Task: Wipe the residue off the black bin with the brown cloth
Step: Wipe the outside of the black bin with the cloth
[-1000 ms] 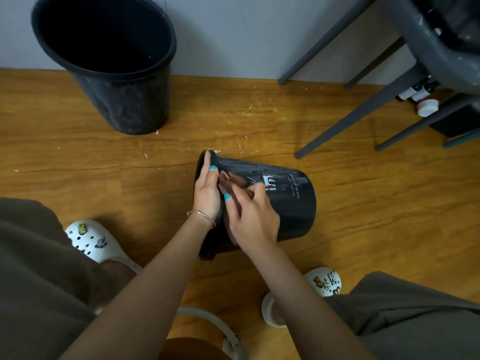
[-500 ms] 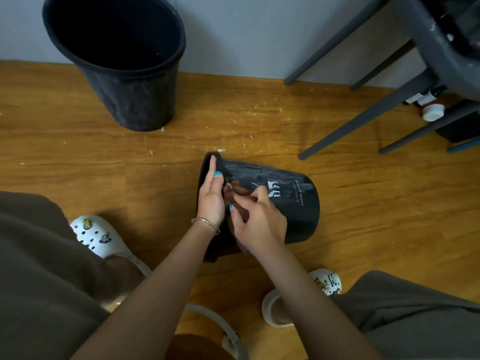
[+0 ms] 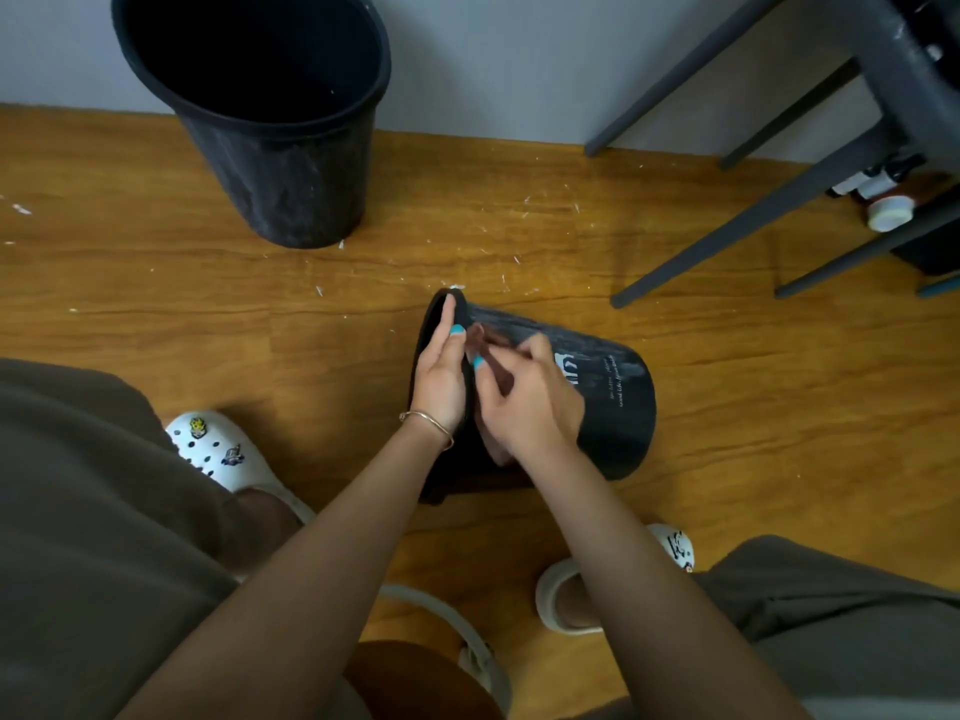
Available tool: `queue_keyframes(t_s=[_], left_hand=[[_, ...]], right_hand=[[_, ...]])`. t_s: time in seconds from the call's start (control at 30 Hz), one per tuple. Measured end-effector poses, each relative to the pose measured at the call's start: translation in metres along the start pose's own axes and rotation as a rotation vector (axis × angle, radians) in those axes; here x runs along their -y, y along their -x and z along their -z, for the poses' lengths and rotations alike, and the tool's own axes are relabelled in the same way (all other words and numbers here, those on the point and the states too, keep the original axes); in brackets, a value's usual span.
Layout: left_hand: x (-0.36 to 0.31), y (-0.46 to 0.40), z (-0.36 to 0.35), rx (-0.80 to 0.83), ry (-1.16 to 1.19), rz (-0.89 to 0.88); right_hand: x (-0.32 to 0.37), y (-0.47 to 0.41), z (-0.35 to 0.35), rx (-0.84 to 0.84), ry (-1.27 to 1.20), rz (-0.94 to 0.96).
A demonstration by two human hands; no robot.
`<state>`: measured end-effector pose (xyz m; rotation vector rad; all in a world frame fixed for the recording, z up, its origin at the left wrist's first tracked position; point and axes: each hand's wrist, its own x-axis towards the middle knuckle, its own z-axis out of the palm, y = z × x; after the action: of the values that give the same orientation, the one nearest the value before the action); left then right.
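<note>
The black bin [image 3: 618, 407] lies on its side just beyond the person's clogs, left hand [image 3: 439, 376] flat-fingered against its rim, right hand [image 3: 524, 402] bunching the brown cloth [image 3: 485, 337] slightly farther along the wall than before; streaks remain. Beyond it stands a second bin [image 3: 280, 163].

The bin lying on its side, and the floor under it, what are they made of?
The black bin looks like plastic: smooth, thin-walled, with a dull sheen, whitish smears and printed white lettering. The floor shows brown wood grain with a soft shine; it could be real wood or laminate.
</note>
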<state>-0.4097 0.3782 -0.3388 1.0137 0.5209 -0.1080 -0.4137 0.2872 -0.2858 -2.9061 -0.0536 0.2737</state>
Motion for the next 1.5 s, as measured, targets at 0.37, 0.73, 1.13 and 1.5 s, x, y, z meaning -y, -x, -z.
queue_keyframes(t_s=[0.37,0.73,1.13,1.5], left_hand=[[-0.001,0.001,-0.002,-0.059,-0.024,-0.017],[-0.004,-0.001,-0.006,-0.104,-0.018,-0.017],[-0.005,0.008,-0.01,-0.076,-0.071,-0.082],[-0.001,0.006,-0.003,-0.065,-0.119,-0.092]], right_hand=[[-0.012,0.038,-0.005,0.01,-0.06,0.042],[-0.01,0.027,0.003,0.059,-0.055,0.065],[-0.005,-0.012,0.026,-0.076,0.248,0.085],[0.0,-0.055,0.036,0.193,0.185,0.358]])
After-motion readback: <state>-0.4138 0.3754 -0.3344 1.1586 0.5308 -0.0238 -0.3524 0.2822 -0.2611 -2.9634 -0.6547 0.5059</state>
